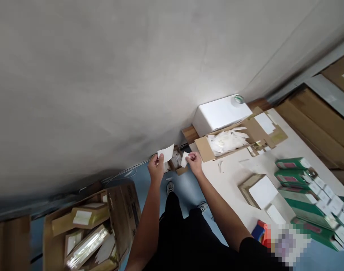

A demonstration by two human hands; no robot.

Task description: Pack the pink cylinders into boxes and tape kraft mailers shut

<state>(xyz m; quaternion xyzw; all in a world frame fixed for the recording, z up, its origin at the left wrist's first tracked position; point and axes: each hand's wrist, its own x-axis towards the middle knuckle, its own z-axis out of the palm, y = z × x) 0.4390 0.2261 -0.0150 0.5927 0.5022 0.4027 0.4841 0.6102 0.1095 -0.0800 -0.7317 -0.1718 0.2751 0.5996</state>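
Observation:
My left hand (156,167) pinches a white paper sheet (166,153) between thumb and fingers. Opposite it, my right hand (194,162) grips a smaller piece of white paper (184,159). The two papers are apart, with a gap between them. Below and behind the papers, an open cardboard box (176,160) with white material inside sits on the blue floor. Whether anything is printed on the papers cannot be made out.
On the white table (231,177) at right are an open carton (205,148) of white scraps, a white box (219,113) with a tape roll (238,99), and green boxes (307,203). A large carton (123,214) of smaller boxes stands at lower left. A wall (118,75) rises ahead.

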